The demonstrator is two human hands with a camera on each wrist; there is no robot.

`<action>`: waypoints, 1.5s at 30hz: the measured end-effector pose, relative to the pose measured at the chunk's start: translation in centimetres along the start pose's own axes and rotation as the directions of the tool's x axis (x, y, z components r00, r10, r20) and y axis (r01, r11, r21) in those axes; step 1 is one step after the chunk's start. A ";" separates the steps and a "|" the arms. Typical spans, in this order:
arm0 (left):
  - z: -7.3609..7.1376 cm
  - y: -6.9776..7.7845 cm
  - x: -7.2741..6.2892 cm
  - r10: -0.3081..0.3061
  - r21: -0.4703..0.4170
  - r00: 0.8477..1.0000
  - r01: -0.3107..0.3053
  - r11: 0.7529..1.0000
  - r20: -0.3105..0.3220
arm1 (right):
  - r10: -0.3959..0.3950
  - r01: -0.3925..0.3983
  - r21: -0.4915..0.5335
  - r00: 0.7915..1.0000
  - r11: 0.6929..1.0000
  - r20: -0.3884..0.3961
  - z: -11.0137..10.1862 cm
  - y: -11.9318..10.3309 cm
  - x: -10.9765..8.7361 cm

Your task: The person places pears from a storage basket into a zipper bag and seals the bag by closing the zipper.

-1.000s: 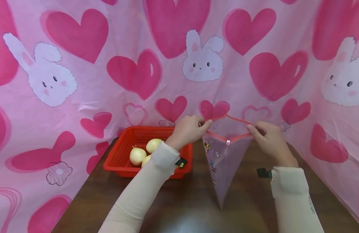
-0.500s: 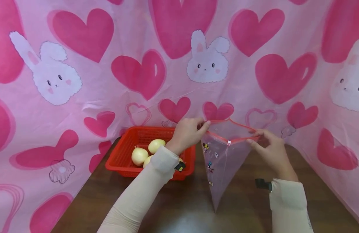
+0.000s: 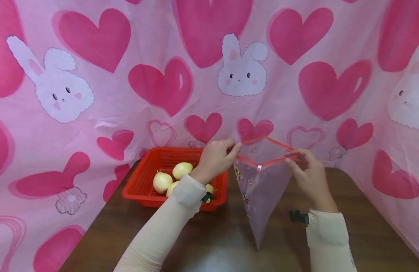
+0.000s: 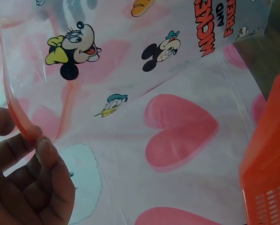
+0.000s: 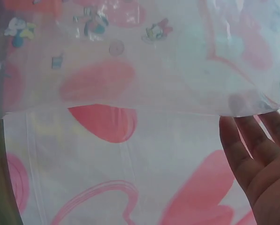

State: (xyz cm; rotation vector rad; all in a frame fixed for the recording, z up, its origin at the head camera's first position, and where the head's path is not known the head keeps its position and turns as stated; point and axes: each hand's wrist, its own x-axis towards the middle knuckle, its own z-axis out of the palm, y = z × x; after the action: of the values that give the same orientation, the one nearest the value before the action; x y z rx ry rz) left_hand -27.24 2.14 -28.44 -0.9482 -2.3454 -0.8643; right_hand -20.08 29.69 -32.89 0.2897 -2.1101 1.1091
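Observation:
A clear zip bag (image 3: 265, 196) with cartoon prints and a red zip edge hangs with its mouth spread and one corner pointing down close over the table. At the left end of the mouth, my left hand (image 3: 214, 160) pinches the red edge between thumb and fingers; the left wrist view shows this grip close up. My right hand (image 3: 309, 177) holds the opposite end of the edge. In the right wrist view its fingers (image 5: 238, 145) reach behind the bag's side. A white slider (image 3: 259, 167) sits midway along the near red edge. Nothing shows inside the bag.
Left of the bag, a red plastic basket (image 3: 141, 197) holds several pale yellow pears (image 3: 162, 182), partly hidden behind my left forearm. Both stand over a dark wooden table (image 3: 209, 249). A pink curtain (image 3: 202, 90) with hearts and rabbits encloses the back and sides.
My right hand has come down slightly, after shifting outward and back in. The bag's mouth stays spread between both hands, and its lower corner swung left, then back right.

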 end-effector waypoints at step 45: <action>1.0 0.1 -0.5 0.106 -0.018 0.994 -0.106 0.994 -0.008 | 0.350 -0.366 -0.076 0.922 0.927 -0.168 -0.4 -4.4 1.1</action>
State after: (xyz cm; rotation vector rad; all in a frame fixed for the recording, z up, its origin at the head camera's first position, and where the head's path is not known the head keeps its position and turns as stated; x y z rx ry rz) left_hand -26.98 2.69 -29.39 -1.0651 -2.2623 -0.8467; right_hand -18.47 27.45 -29.22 -0.2383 -2.1254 1.1764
